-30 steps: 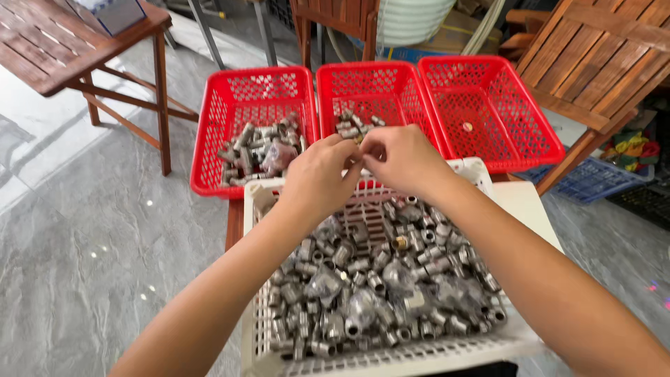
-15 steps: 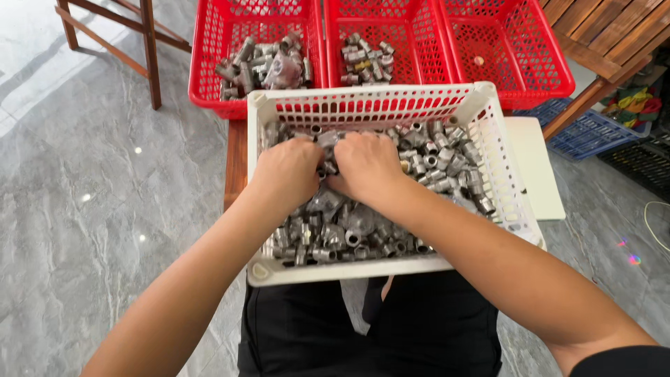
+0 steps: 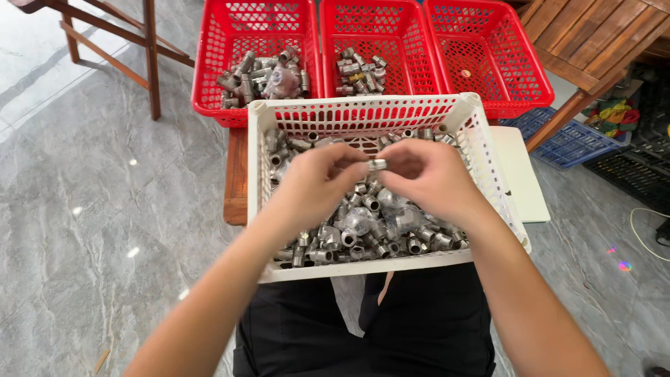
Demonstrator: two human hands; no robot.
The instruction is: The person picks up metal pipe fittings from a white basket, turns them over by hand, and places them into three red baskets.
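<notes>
Fitting: small silver metal fitting (image 3: 377, 165), short and cylindrical, held above the white basket between the fingertips of both hands.
Left hand: left hand (image 3: 322, 180) raised over the basket's middle, thumb and forefinger pinched narrow on the fitting's left end.
Right hand: right hand (image 3: 429, 176) facing the left, fingertips closed on the fitting's right end; remaining fingers curled in.
White basket: white slotted plastic basket (image 3: 488, 167) resting on the person's lap and against a wooden bench edge (image 3: 236, 174), part filled with a heap of loose silver fittings (image 3: 363, 230).
Red baskets: three in a row just beyond the white basket; left red basket (image 3: 209, 70) holds a pile of fittings, middle red basket (image 3: 412, 56) a smaller pile, right red basket (image 3: 516, 70) one small piece.
Surroundings: grey marble-patterned floor (image 3: 91, 209); wooden table legs (image 3: 150, 56) upper left; slatted wooden chair (image 3: 593, 42) upper right; blue crate (image 3: 576, 143) beside it.
</notes>
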